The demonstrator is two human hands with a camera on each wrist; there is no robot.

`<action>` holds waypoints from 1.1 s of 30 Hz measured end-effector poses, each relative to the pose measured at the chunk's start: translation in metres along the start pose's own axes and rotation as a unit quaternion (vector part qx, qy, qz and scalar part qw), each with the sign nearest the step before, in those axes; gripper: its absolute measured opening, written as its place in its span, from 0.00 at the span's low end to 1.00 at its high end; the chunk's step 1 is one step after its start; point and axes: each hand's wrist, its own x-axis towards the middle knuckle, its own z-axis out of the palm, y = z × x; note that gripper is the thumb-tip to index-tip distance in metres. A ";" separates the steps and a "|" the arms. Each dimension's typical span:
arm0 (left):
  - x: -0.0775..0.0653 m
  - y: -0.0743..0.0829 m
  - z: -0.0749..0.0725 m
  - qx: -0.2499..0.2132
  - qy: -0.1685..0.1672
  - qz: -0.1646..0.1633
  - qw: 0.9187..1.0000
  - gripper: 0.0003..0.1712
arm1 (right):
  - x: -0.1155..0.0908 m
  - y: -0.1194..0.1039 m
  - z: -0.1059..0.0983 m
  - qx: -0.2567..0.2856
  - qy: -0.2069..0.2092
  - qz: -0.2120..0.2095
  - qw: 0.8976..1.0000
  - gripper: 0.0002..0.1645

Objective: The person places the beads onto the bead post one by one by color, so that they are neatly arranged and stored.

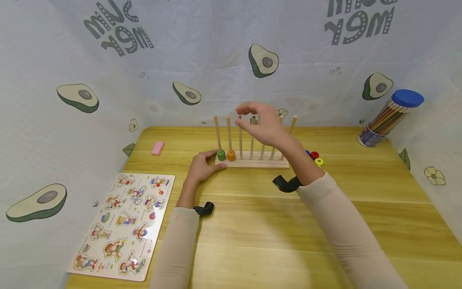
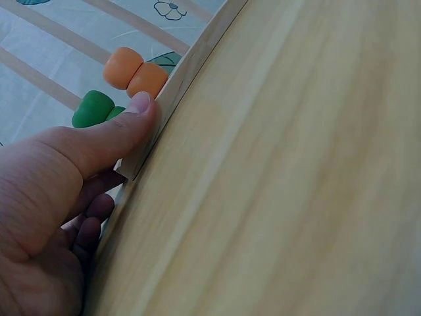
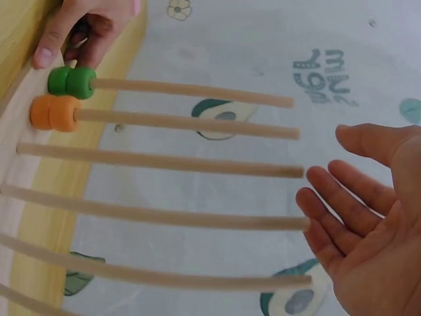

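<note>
A wooden peg stand (image 1: 252, 164) with several upright pegs stands toward the back of the table. Green beads (image 3: 71, 82) sit stacked at the foot of its leftmost peg, and two orange beads (image 3: 54, 113) sit on the peg beside it. My left hand (image 1: 200, 167) grips the left end of the base, thumb (image 2: 122, 131) along the front edge and fingers around behind. Up at the peg tops is my right hand (image 1: 265, 125), its fingers loosely bent and nothing between them. In the right wrist view its fingertips (image 3: 318, 174) are right by the end of the third peg.
Red, blue and yellow beads (image 1: 319, 162) lie right of the stand, partly behind my right forearm. A picture puzzle board (image 1: 122, 224) lies at the left, with a pink block (image 1: 157, 148) behind it. A blue-lidded tub of pencils (image 1: 388, 118) stands at the back right.
</note>
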 end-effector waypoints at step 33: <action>-0.001 0.002 0.001 0.007 -0.005 -0.006 1.000 0.44 | -0.159 0.161 -0.059 -0.043 0.077 0.184 0.979 0.30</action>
